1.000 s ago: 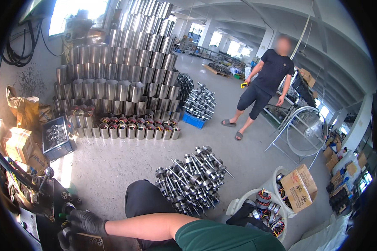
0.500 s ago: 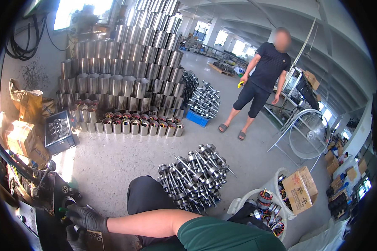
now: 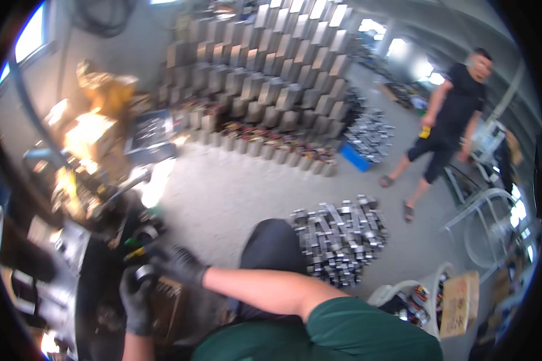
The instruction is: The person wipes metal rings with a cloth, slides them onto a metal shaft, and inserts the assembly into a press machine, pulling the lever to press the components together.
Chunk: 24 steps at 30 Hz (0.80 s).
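A dark metal machine [image 3: 93, 292] stands at left. Beside it, the dark-grey-gloved left hand [image 3: 137, 305] is curled near 1 bright, ring-shaped metal part [image 3: 146, 272] at its fingertips; blur hides any grip. The part looks stiff, weighty and slippery, best held by its outer rim. Just right, the dark-grey-gloved right hand [image 3: 185, 266] appears bent; I cannot tell whether it grips anything.

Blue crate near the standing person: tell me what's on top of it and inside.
Silvery metal parts are heaped above the blue crate, too blurred to make out singly. Whatever lies deeper inside cannot be seen, covered by them and the crate's wall.
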Tool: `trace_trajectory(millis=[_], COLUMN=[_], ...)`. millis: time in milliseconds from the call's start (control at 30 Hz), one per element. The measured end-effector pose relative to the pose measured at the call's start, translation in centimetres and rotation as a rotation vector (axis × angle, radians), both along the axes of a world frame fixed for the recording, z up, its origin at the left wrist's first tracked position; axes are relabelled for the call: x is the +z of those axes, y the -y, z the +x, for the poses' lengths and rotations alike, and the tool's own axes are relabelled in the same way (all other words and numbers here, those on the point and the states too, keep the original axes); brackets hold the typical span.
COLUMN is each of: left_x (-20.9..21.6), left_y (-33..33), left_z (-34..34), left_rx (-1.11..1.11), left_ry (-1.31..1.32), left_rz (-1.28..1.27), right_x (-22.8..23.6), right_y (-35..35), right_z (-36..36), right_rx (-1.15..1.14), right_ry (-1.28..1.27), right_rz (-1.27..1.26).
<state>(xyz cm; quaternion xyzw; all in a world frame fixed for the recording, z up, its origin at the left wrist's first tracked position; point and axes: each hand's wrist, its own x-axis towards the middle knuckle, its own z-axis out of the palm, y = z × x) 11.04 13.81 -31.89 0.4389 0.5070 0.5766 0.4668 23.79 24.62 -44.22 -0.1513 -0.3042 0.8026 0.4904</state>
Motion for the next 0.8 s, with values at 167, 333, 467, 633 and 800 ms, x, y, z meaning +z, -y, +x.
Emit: trace_trajectory(millis=[167, 333, 467, 633, 800], left_x=[-0.6, -3.2, -4.6, -4.3, -4.0], left_y=[0.7, 0.4, 0.0, -0.5, 0.0], left_z=[-1.4, -1.8, -2.0, -1.5, -1.5], left_rx=[0.081, 0.137, 0.236, 0.299, 0.247], left_ry=[-0.031, -0.059, -0.199, -0.306, -0.327], left_rz=[0.03, 0.109, 0.095, 0.067, 0.097], right_x=[7.7, 9.7, 13.1, 12.2, 11.8], right_y=[0.9, 0.7, 2.4, 2.7, 2.7], right_z=[1.8, 1.8, 1.0, 1.8, 1.3], right_rx=[-0.022, 0.029, 0.123, 0.086, 0.177], right_ry=[0.505, 0.313, 0.219, 0.65, 0.776], right_rz=[0.176, 0.133, 0.175, 0.433, 0.357])
